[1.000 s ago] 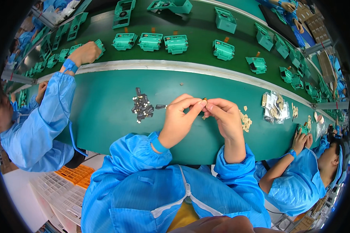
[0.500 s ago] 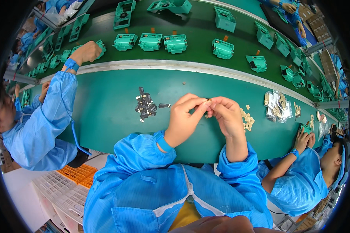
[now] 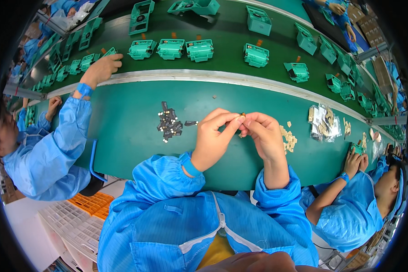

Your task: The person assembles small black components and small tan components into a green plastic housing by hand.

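Observation:
My left hand (image 3: 214, 137) and my right hand (image 3: 266, 135) meet above the green tabletop, with thumbs and forefingers pinched together. Between the fingertips is a small dark part (image 3: 242, 114) with an orange-gold spot, mostly covered by the fingers. Left of my hands lies a pile of small black flat pieces (image 3: 169, 125) with pale ends; a single black piece (image 3: 191, 123) lies apart from it. Just right of my right hand is a scatter of small beige pieces (image 3: 289, 141).
Beyond a pale metal rail (image 3: 204, 76), a dark green belt carries green plastic housings (image 3: 200, 50). A co-worker's hand (image 3: 105, 69) reaches over it at left; another co-worker (image 3: 349, 213) sits at right. Clear bags of beige pieces (image 3: 324, 123) lie on the table's right side.
The green housings have shifted slightly left along the belt. The left co-worker's hand has moved a little. Both my hands stay in place, pinching the small dark part.

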`<act>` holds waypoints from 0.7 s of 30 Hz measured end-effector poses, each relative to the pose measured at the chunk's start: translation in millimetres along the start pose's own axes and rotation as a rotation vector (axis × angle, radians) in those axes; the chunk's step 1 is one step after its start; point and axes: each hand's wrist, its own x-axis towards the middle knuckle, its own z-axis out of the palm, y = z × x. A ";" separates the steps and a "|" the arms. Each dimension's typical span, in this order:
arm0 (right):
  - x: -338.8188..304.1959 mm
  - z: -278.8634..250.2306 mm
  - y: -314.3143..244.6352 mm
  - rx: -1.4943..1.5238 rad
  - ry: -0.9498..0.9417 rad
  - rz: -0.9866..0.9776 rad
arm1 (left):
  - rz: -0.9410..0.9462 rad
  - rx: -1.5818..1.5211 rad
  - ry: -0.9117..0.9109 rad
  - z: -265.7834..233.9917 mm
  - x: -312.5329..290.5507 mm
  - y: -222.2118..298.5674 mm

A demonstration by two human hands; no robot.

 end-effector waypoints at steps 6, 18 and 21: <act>-1.2 -0.5 -1.6 0.026 0.013 0.004 | 0.007 0.004 -0.013 -0.6 1.9 0.0; -2.3 1.1 -4.5 0.003 0.021 0.034 | -0.076 -0.069 -0.056 1.5 0.1 -6.1; -1.8 -1.3 -3.4 0.024 0.014 0.040 | -0.077 -0.069 -0.052 2.6 0.0 -4.9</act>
